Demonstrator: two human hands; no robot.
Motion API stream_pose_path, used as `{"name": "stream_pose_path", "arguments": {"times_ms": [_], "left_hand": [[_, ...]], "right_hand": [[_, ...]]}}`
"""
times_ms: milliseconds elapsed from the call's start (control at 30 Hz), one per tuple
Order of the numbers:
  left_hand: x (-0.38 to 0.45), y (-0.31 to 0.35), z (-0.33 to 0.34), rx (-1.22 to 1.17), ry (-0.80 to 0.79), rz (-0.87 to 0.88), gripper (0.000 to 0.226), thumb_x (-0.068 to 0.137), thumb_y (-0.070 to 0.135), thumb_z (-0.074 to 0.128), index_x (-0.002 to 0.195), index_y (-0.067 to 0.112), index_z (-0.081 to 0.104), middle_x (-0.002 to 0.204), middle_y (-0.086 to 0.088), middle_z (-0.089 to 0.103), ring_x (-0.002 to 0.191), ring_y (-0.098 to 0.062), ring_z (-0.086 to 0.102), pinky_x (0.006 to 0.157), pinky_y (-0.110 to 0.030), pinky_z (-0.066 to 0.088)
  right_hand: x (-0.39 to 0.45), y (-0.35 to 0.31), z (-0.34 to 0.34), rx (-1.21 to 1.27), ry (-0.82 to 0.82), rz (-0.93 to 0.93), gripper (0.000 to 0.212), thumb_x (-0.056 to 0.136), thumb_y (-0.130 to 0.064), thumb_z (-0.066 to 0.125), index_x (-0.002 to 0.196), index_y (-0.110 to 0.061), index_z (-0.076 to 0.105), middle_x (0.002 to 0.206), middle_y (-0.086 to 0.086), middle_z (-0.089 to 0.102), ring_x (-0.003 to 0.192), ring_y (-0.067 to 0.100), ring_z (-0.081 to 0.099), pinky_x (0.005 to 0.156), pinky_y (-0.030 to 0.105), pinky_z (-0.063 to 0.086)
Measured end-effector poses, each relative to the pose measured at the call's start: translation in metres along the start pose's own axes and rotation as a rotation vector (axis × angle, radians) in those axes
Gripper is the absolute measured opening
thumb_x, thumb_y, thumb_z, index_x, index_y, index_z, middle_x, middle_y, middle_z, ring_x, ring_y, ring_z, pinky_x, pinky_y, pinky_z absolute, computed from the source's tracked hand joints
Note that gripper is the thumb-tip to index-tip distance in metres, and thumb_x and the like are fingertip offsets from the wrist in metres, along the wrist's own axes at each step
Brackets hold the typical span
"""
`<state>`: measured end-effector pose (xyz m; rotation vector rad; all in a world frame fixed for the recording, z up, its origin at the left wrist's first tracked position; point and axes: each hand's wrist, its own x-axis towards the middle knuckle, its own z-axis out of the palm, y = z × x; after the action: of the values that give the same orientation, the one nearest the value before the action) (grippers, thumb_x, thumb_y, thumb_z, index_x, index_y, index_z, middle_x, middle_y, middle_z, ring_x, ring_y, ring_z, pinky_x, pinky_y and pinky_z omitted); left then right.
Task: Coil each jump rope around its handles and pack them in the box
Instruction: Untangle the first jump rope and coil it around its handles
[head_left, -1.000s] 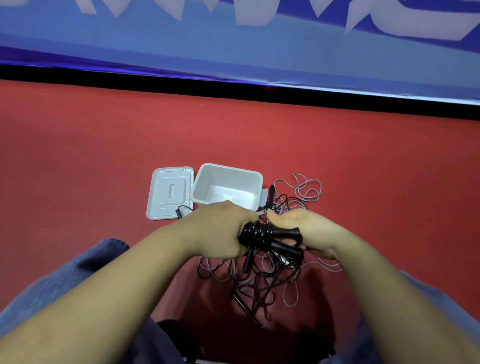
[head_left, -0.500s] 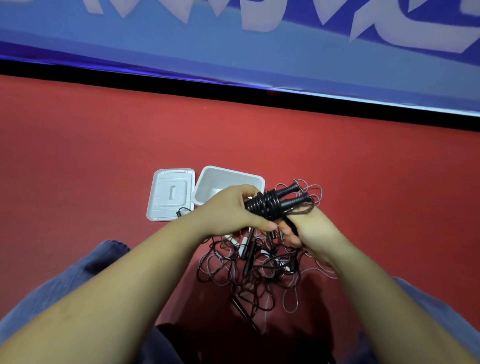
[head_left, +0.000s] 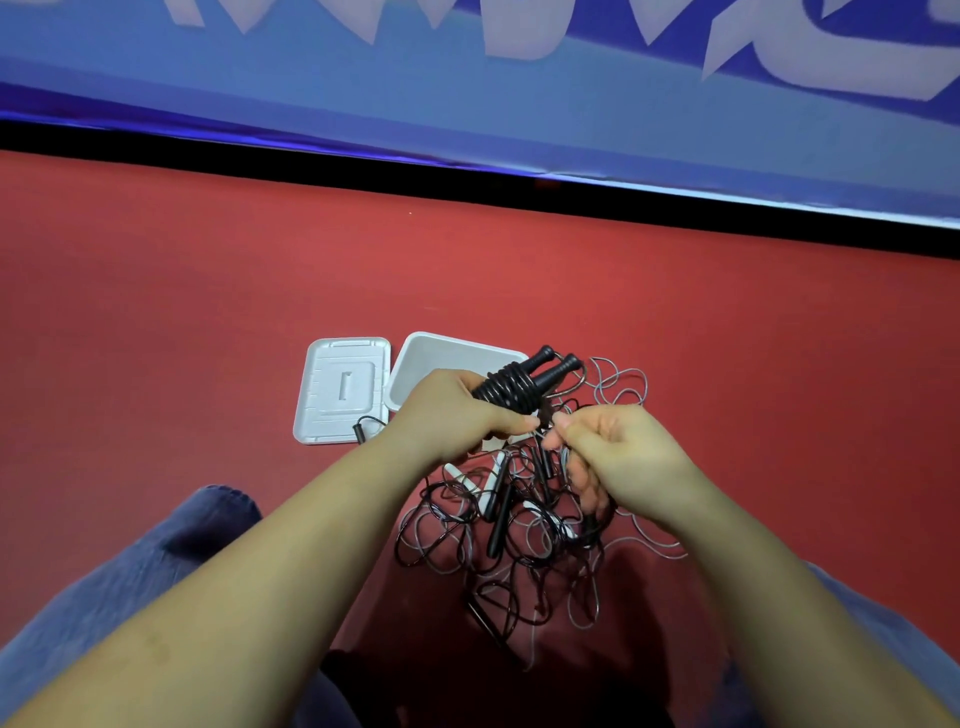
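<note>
We observed the left hand (head_left: 457, 410), at the centre of the frame, with fingers and thumb curled round the black jump rope (head_left: 511, 389). Its cord was wound in tight turns about the two black handles (head_left: 553, 366), held side by side. The wound part sat against the fingers, and the handle ends stuck out past them toward the upper right, tilted up over the near right corner of the box (head_left: 441, 358).

The right hand (head_left: 618, 457), just right of centre, had its thumb and forefinger pinched together close beside the left fingertips, at the lower end of the coil. We took this as a pinch on the rope's loose end; the strand itself was too thin to make out there. The other right fingers were curled downward over the pile.

The white box stood open, partly hidden behind the left hand. We could not tell what was inside. Its lid (head_left: 343, 397) lay flat just to its left, and a small black handle (head_left: 358, 432) rested at the lid's lower right corner.

Below the hands, a tangled heap of ropes (head_left: 514, 525), black and grey with some white handles, lay on the red floor (head_left: 208, 312). Blue trouser legs (head_left: 156, 571) filled the lower corners.
</note>
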<state>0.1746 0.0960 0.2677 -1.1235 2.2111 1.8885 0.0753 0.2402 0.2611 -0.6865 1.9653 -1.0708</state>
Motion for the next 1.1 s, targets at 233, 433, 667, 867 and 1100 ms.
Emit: {"name": "stream_pose_path", "arguments": {"times_ms": [233,433,667,867,1100], "left_hand": [[0.010,-0.011,-0.001,0.156,0.145,-0.025,0.023,0.064,0.027,0.085,0.078,0.015,0.070,0.052,0.004,0.053,0.046,-0.012,0.044,0.048,-0.021,0.032],[0.010,-0.010,-0.006,0.311,0.062,-0.085,0.025,0.066,0.022,0.084,0.066,0.016,0.060,0.054,0.000,0.052,0.046,-0.015,0.042,0.046,-0.021,0.032],[0.001,-0.008,-0.001,0.559,-0.329,-0.192,0.022,0.070,0.017,0.081,0.078,0.012,0.062,0.055,-0.001,0.053,0.037,-0.012,0.037,0.039,-0.015,0.033],[-0.006,-0.010,-0.001,0.634,-0.497,-0.015,0.025,0.071,0.018,0.081,0.071,0.018,0.056,0.036,0.011,0.046,0.037,-0.009,0.039,0.040,-0.017,0.036],[-0.009,-0.010,-0.004,0.689,-0.356,0.273,0.028,0.068,0.021,0.082,0.069,0.028,0.055,0.063,0.012,0.057,0.058,-0.002,0.052,0.057,-0.020,0.040]], "right_hand": [[-0.005,-0.003,0.000,-0.284,0.074,-0.046,0.036,0.090,-0.040,0.055,0.064,-0.014,0.056,0.044,-0.004,0.051,0.041,0.013,0.053,0.055,0.030,0.047],[-0.008,-0.001,0.002,-0.436,0.105,-0.191,0.037,0.082,-0.041,0.064,0.067,-0.010,0.052,0.054,-0.004,0.042,0.053,0.014,0.036,0.055,0.030,0.032],[-0.004,0.008,-0.002,-0.584,0.149,-0.357,0.013,0.084,-0.037,0.064,0.087,-0.025,0.069,0.082,-0.010,0.066,0.080,0.010,0.057,0.074,0.032,0.047],[0.006,0.021,-0.010,-0.435,0.084,-0.354,0.003,0.076,-0.031,0.074,0.079,-0.031,0.074,0.083,-0.010,0.060,0.083,0.008,0.058,0.078,0.033,0.047],[0.002,0.019,-0.017,-0.257,-0.067,-0.098,0.043,0.088,-0.039,0.060,0.050,-0.018,0.060,0.047,-0.012,0.049,0.047,0.004,0.039,0.054,0.022,0.033]]}}
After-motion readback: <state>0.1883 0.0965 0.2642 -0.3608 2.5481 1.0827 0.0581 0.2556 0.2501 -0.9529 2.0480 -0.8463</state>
